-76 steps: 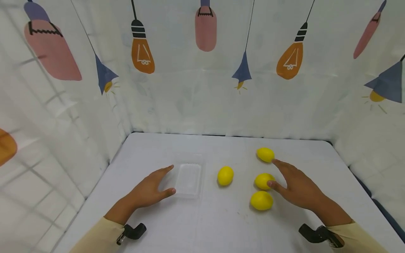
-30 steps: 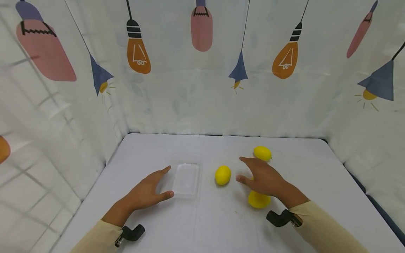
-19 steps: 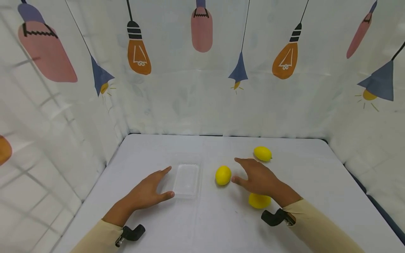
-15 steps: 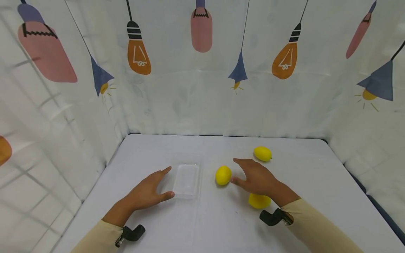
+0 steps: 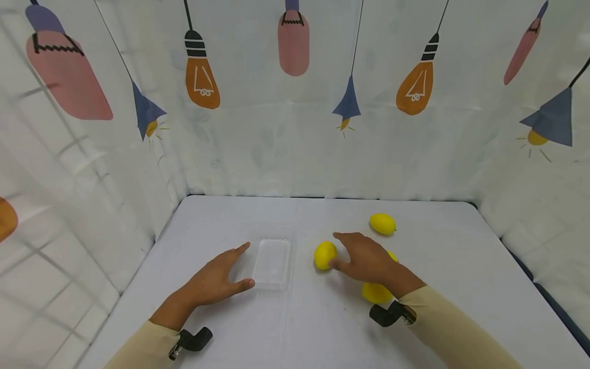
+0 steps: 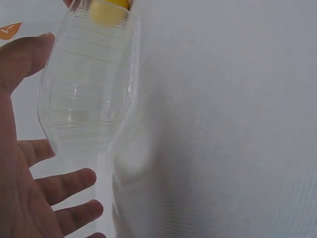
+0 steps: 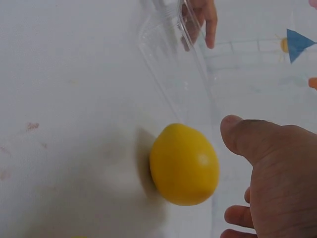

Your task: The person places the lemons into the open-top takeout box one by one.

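A clear plastic tray (image 5: 272, 264) sits left of the table's middle. My left hand (image 5: 213, 277) is beside its left side, thumb and fingers spread; in the left wrist view the thumb (image 6: 29, 57) and a finger reach right up to the tray's rim (image 6: 42, 106). Just right of the tray lies a yellow lemon (image 5: 324, 255). My right hand (image 5: 366, 259) hovers at that lemon's right side with fingers extended and nothing in its grasp. In the right wrist view a gap shows between the right thumb (image 7: 242, 134) and the lemon (image 7: 184, 166).
Behind the right hand lies another lemon (image 5: 382, 224). A nearer lemon (image 5: 375, 293) is partly covered by the right wrist, and one more lemon (image 5: 393, 256) peeks out past the hand. White curtains with printed lamps (image 5: 295, 148) surround the white table (image 5: 230, 215).
My right hand has moved left, from over the lemons on the right to the single lemon by the tray. The left hand stays at the tray.
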A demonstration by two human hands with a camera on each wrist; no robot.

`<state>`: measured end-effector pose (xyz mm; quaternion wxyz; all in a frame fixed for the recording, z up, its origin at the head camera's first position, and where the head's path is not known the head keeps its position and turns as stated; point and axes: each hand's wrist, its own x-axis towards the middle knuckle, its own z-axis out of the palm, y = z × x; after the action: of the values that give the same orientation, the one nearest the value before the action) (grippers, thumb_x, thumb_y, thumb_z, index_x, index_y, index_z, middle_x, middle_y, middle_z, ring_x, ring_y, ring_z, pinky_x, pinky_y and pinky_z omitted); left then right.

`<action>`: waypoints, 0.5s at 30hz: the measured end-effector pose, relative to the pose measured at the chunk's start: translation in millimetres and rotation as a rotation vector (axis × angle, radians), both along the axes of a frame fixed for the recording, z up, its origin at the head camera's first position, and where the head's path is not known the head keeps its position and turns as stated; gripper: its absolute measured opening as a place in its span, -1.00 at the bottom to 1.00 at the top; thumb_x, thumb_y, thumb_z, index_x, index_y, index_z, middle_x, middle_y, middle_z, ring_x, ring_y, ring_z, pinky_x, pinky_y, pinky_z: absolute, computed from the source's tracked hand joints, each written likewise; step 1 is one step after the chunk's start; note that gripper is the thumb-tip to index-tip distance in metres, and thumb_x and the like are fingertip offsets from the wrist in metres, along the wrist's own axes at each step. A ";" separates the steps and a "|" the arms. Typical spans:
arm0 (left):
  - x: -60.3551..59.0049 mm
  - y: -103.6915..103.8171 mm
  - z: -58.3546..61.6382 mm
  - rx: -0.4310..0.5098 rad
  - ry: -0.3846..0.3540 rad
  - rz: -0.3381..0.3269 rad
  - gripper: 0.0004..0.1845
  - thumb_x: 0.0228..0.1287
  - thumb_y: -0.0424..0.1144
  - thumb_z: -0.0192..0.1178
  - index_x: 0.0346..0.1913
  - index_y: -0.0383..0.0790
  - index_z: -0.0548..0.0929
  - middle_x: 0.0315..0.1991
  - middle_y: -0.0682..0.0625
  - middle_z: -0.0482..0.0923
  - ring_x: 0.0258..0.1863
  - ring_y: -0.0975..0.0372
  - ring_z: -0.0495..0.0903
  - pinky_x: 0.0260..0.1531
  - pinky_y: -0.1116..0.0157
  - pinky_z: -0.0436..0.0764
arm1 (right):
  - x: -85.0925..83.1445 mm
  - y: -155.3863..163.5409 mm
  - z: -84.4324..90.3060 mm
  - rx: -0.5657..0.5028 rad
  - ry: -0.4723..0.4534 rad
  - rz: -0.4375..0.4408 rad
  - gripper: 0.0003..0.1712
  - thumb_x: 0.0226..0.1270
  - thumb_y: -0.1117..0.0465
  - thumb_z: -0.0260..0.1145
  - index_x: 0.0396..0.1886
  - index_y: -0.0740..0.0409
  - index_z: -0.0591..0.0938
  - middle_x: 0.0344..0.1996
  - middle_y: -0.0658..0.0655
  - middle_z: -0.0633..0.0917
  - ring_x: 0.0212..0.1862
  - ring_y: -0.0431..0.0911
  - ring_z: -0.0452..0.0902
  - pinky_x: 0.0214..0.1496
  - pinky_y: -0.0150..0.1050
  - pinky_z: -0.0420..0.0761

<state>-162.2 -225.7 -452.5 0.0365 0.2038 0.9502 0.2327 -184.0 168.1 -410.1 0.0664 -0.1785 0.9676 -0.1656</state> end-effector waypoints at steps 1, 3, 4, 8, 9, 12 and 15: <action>0.2 -0.2 0.0 0.002 0.000 0.001 0.06 0.26 0.38 0.27 0.64 -0.10 0.13 0.51 -0.21 0.27 0.46 -0.17 0.27 0.37 -0.22 0.29 | -0.6 -1.2 -0.4 0.006 -0.002 -0.002 -0.08 0.32 -0.27 0.40 0.56 0.00 0.36 0.42 0.14 0.47 0.41 0.10 0.38 0.41 0.11 0.41; 0.7 -0.2 0.4 0.005 -0.004 0.004 0.06 0.25 0.37 0.28 0.64 -0.10 0.13 0.51 -0.21 0.27 0.47 -0.17 0.27 0.37 -0.22 0.29 | -1.1 -3.8 -0.2 0.012 -0.010 -0.006 -0.08 0.32 -0.26 0.41 0.55 0.01 0.36 0.41 0.14 0.49 0.40 0.10 0.39 0.40 0.12 0.41; 0.8 -0.2 0.6 0.005 -0.007 0.008 0.06 0.25 0.37 0.28 0.64 -0.09 0.13 0.52 -0.20 0.26 0.47 -0.16 0.26 0.38 -0.21 0.28 | -1.5 -5.0 -0.7 0.015 -0.011 -0.007 -0.08 0.31 -0.26 0.41 0.55 0.02 0.37 0.40 0.15 0.49 0.40 0.11 0.39 0.39 0.12 0.42; 1.3 0.1 1.4 0.003 -0.004 0.005 0.06 0.25 0.37 0.28 0.64 -0.09 0.13 0.51 -0.20 0.27 0.47 -0.16 0.27 0.38 -0.21 0.29 | -3.0 -10.0 -2.4 0.034 -0.023 -0.021 -0.07 0.30 -0.26 0.43 0.55 -0.01 0.37 0.41 0.13 0.49 0.40 0.09 0.38 0.41 0.09 0.41; 1.3 0.2 1.7 0.004 0.000 0.003 0.06 0.25 0.37 0.28 0.64 -0.10 0.13 0.51 -0.20 0.27 0.46 -0.16 0.27 0.37 -0.21 0.29 | -3.4 -11.2 -3.0 0.038 -0.023 -0.022 -0.07 0.30 -0.26 0.43 0.55 -0.01 0.37 0.41 0.12 0.49 0.40 0.08 0.39 0.41 0.09 0.41; 1.3 0.8 2.5 0.006 0.008 -0.003 0.06 0.25 0.37 0.28 0.63 -0.12 0.14 0.50 -0.22 0.29 0.45 -0.18 0.29 0.36 -0.22 0.30 | -4.7 -14.8 -4.3 0.046 -0.018 -0.022 -0.06 0.28 -0.26 0.44 0.55 0.01 0.37 0.40 0.14 0.50 0.40 0.09 0.40 0.41 0.09 0.41; 1.0 1.3 2.4 0.006 0.001 0.006 0.07 0.24 0.38 0.29 0.64 -0.10 0.14 0.50 -0.22 0.28 0.46 -0.17 0.28 0.37 -0.22 0.30 | -5.3 -17.8 -4.7 0.053 -0.013 -0.021 -0.05 0.26 -0.26 0.46 0.54 0.02 0.39 0.38 0.15 0.52 0.37 0.10 0.42 0.39 0.09 0.43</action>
<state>-161.2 -224.4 -450.1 0.0348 0.2013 0.9502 0.2355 -189.4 150.3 -414.8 0.0755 -0.1652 0.9731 -0.1415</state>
